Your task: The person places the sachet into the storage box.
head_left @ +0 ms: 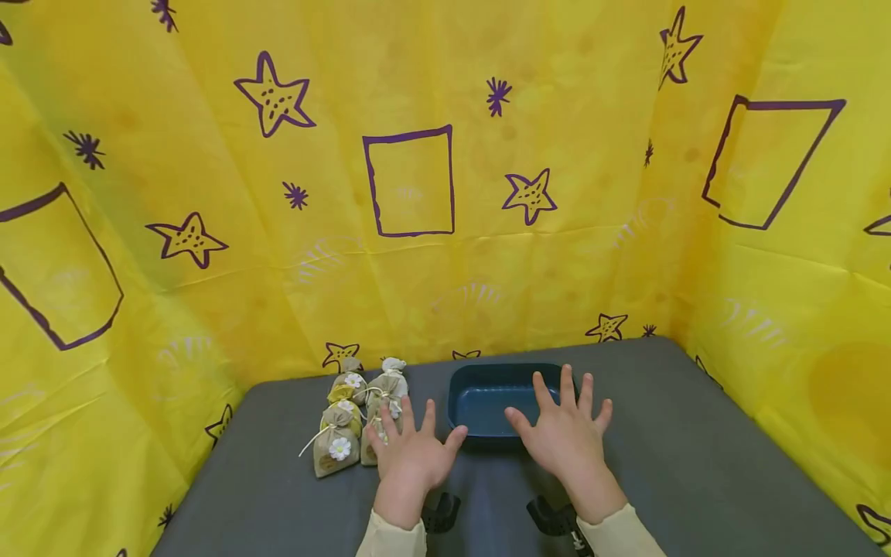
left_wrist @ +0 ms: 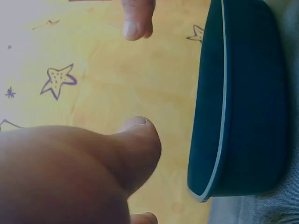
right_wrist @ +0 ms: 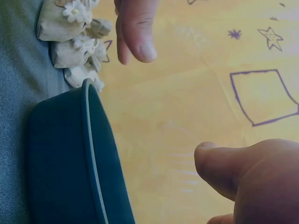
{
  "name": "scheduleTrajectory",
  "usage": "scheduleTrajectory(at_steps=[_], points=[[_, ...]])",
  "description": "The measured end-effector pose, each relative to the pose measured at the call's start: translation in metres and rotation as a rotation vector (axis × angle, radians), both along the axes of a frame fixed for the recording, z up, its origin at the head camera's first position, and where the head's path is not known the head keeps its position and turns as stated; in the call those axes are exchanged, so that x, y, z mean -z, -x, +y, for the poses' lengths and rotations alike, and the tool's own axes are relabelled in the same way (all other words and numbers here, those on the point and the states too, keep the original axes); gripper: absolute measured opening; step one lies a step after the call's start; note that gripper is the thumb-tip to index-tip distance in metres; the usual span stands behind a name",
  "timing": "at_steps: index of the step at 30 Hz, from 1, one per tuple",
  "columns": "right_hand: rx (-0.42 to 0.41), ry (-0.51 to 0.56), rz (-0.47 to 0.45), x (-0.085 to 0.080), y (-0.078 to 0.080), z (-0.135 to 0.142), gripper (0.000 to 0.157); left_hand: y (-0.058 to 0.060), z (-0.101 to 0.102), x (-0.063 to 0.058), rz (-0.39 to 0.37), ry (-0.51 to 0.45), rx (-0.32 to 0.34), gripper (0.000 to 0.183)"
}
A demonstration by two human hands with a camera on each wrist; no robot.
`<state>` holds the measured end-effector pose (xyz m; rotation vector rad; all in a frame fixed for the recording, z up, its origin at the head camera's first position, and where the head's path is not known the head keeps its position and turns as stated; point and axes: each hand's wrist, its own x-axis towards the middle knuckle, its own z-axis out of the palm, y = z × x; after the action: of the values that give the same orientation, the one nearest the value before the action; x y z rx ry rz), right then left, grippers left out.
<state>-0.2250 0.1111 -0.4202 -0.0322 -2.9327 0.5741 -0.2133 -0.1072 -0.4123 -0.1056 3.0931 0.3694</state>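
Note:
Both hands are raised above the table with fingers spread, holding nothing. In the head view my left hand [head_left: 415,458] is over the table between a group of small cloth pouches [head_left: 337,445] and a dark teal basin [head_left: 480,402]; its fingers partly cover the pouches on the right of the group. My right hand [head_left: 567,433] hovers near the basin's right front corner and hides part of that rim. The pouches are tied with cord and bear white flowers; several stand close together. The basin's visible inside is bare. In the right wrist view the pouches [right_wrist: 70,53] lie beyond the basin [right_wrist: 60,154].
A grey cloth-covered table [head_left: 696,449] extends to both sides. Yellow curtains [head_left: 418,294] with purple stars and squares enclose the back and sides. Black straps or mounts [head_left: 442,514] show beside the wrists.

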Motion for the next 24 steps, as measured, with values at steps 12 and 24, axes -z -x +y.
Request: scheduleTrajectory(at_steps=[12,24], points=[[-0.005,-0.018,-0.047,0.003,0.002,0.0,0.09,0.006,-0.002,0.006,-0.018,0.001,-0.021,0.086],[-0.008,-0.031,-0.045,0.01,0.007,-0.002,0.096,0.008,-0.004,0.004,-0.02,0.015,-0.033,0.087]])
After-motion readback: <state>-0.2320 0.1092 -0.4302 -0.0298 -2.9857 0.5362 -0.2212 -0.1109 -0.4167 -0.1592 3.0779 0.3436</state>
